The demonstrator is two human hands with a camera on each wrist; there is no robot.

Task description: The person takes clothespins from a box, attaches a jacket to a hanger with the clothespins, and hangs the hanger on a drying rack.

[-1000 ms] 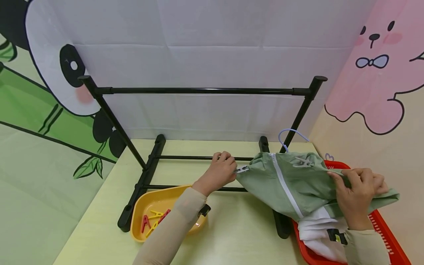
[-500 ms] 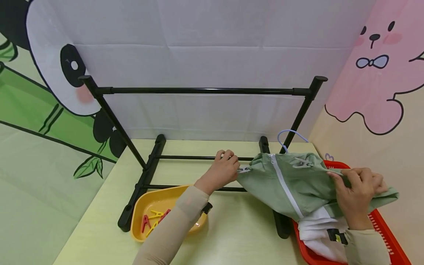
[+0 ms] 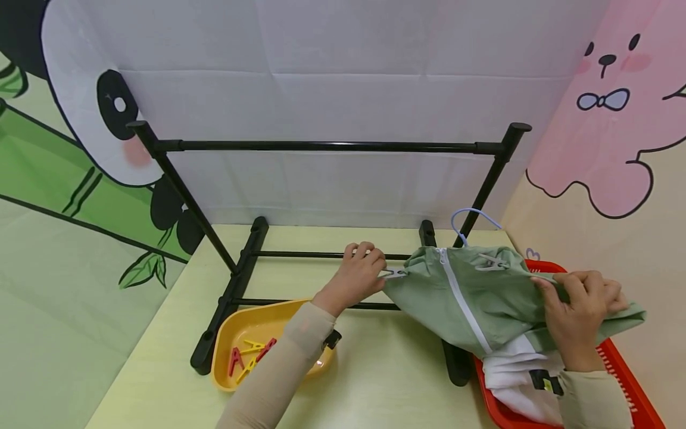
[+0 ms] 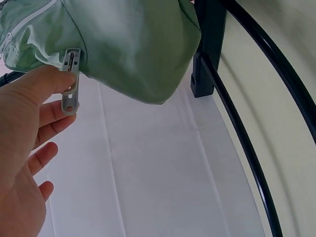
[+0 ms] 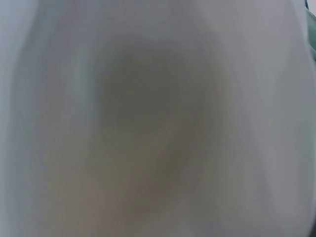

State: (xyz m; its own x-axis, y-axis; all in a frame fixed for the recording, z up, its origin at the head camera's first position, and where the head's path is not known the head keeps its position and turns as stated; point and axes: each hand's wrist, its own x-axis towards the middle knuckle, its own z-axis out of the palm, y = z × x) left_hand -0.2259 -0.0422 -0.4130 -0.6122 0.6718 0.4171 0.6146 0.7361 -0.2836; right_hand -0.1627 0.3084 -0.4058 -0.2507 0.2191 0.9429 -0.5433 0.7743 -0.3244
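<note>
In the head view a green jacket (image 3: 429, 292) with a white zip is on a blue hanger (image 3: 476, 211), over the right side of the rack. My left hand (image 3: 356, 277) pinches a grey clothespin (image 4: 70, 104) between thumb and fingers; its far end meets the jacket's left shoulder. Another grey clothespin (image 3: 491, 263) sits on the cloth on the opposite shoulder. With thumb and curled fingers my right hand (image 3: 581, 310) grips the jacket's right sleeve. White cloth (image 3: 517, 372) shows below the green fabric. Close, blurred pale cloth fills most of the right wrist view.
A black rack (image 3: 327, 146) stands on the pale table (image 3: 375, 369). Under my left forearm is a yellow tray (image 3: 227, 333) with several red and yellow clothespins (image 3: 252, 357). Beneath the jacket and right arm sits a red basket (image 3: 632, 387).
My left hand shifts slightly to the right and back, keeping hold of the clothespin. The jacket and my right hand stay almost still.
</note>
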